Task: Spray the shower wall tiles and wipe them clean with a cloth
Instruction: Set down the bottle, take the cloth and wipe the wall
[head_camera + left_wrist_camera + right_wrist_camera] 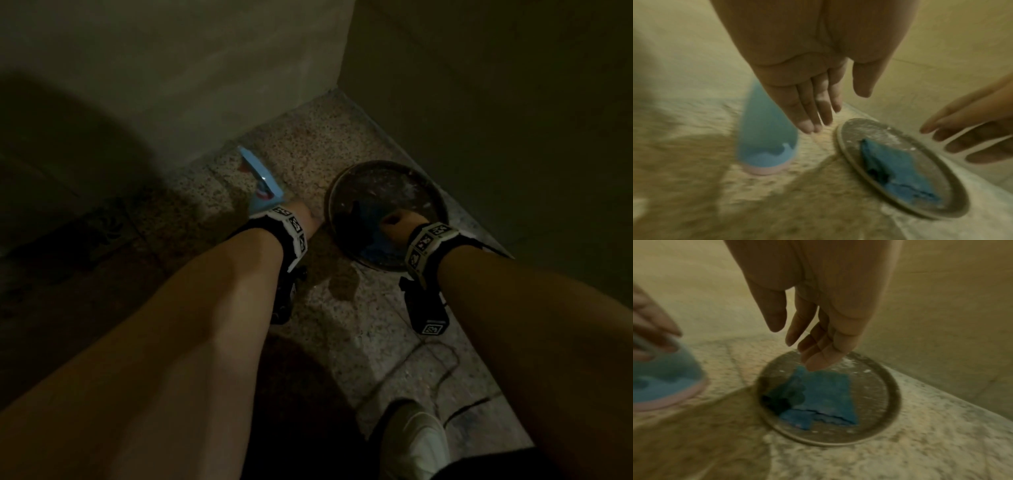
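A light-blue spray bottle (260, 181) (766, 138) (668, 382) with a pink base stands on the speckled floor by the tiled wall (205, 68). My left hand (306, 219) (838, 110) hangs just beside it, fingers straight, holding nothing. A blue cloth (376, 241) (898, 170) (824, 395) lies crumpled in a round metal basin (387, 164) (840, 139) (894, 394) in the corner. My right hand (397, 222) (962, 129) (793, 344) hovers over the basin with relaxed fingers, its fingertips close to the cloth's far corner. Whether they touch it is unclear.
Two tiled walls meet in a corner (339, 85) just behind the basin. A wet patch (342, 284) darkens the floor between my wrists. My white shoe (414, 442) stands at the lower edge. The room is dim and the left side lies in deep shadow.
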`<action>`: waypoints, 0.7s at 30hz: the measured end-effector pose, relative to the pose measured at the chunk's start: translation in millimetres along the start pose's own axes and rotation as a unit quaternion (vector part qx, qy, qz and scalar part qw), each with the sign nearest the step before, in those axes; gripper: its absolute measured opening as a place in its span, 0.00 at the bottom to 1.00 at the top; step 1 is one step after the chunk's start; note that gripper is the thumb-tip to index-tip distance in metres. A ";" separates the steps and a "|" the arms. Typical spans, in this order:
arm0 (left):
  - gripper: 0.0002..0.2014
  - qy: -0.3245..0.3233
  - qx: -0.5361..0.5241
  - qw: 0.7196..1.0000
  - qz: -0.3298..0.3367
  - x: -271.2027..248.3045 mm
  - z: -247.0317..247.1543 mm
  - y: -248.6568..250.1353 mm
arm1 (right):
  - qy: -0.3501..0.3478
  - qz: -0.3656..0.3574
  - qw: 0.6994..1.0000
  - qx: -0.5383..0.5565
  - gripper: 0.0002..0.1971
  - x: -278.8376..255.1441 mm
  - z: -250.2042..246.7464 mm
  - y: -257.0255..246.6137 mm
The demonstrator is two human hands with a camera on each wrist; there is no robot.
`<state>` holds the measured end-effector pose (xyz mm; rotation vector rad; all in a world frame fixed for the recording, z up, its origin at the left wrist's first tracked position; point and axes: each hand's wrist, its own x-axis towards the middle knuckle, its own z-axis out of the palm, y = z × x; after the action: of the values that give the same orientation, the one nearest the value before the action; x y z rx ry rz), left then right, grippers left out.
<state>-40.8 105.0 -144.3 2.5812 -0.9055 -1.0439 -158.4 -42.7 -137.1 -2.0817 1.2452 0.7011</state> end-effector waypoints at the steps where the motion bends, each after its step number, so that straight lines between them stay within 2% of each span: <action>1: 0.21 -0.007 -0.024 1.000 0.000 1.0 0.9 7.2 | 0.004 0.015 1.000 0.001 0.19 0.0 -1.7 3.2; 3: 0.22 -0.012 -0.068 0.998 0.008 9.1 7.4 16.8 | 0.013 0.040 0.999 0.020 0.22 11.3 -3.5 13.1; 10: 0.23 -0.002 -0.110 0.994 0.023 35.0 42.2 27.6 | 0.022 0.095 0.993 0.073 0.33 34.4 9.5 28.4; 16: 0.22 -0.011 -0.141 0.990 -0.010 52.6 55.6 22.8 | 0.003 0.140 0.979 0.151 0.39 49.8 17.0 46.2; 21: 0.22 -0.016 -0.137 0.990 -0.030 59.3 61.2 22.7 | 0.021 0.160 0.958 0.236 0.42 62.0 21.1 52.2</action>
<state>-60.2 52.6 -212.4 2.3829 -0.6430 -1.1409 -182.2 -82.7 -206.8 -1.5302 1.6141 0.4368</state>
